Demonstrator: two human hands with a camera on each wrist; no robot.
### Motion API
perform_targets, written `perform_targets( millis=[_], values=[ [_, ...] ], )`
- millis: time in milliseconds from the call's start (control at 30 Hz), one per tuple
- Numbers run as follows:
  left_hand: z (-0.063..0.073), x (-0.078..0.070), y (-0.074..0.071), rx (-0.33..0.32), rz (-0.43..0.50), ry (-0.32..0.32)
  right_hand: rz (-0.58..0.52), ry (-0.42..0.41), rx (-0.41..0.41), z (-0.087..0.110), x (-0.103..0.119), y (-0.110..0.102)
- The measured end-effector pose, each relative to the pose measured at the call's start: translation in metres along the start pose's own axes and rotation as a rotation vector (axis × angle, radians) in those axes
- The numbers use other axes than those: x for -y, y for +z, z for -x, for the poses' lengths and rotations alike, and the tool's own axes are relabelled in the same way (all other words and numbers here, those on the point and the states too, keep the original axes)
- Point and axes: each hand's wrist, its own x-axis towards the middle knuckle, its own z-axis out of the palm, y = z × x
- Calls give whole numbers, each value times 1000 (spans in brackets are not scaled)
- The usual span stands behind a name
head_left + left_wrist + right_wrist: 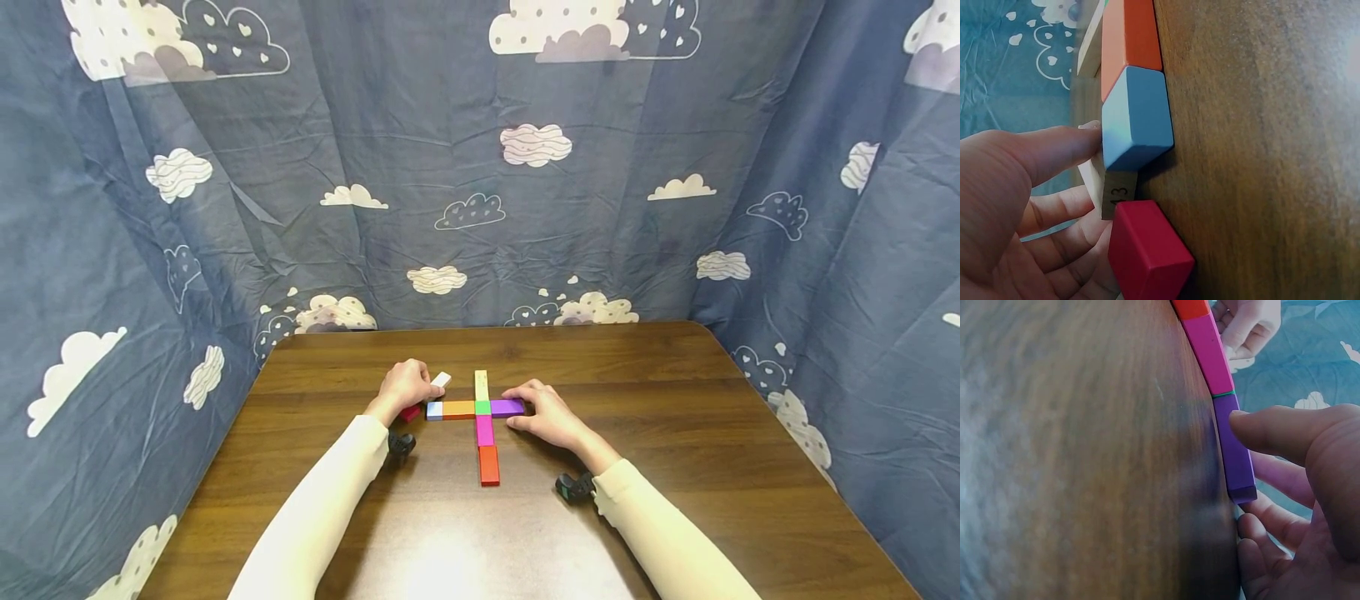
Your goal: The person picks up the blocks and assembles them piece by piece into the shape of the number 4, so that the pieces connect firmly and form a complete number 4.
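Colored blocks form a cross on the table. My right hand spans the purple block of the right arm, its thumb at the near side and fingers at the far side. At the left arm's end sits a light blue block, touching an orange block. Beside it my left hand holds a white block between thumb and fingers; a bare wood end with digits shows in the left wrist view. A dark red block lies under that hand, close to its fingers.
A green block marks the cross's center. Beyond it runs a pale yellow block; toward me lie a magenta block and a red block. The brown wooden table meets a cloud-print curtain at the back.
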Motion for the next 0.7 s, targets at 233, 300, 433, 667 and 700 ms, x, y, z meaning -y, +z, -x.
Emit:
perform_targets(
  millis=[233, 300, 433, 667, 700],
  values=[
    [1, 0, 0, -5, 4, 6, -9, 6, 1, 1, 0, -1],
    [0, 0, 0, -3, 3, 4, -8, 7, 0, 1, 0, -1],
    [1, 0, -1, -1, 8, 17, -8, 9, 5, 1, 1, -1],
    [1, 3, -4, -12, 22, 56, -8, 2, 4, 1, 0, -2],
    [1, 3, -5, -12, 26, 60, -6, 1, 3, 1, 0, -2]
  ],
)
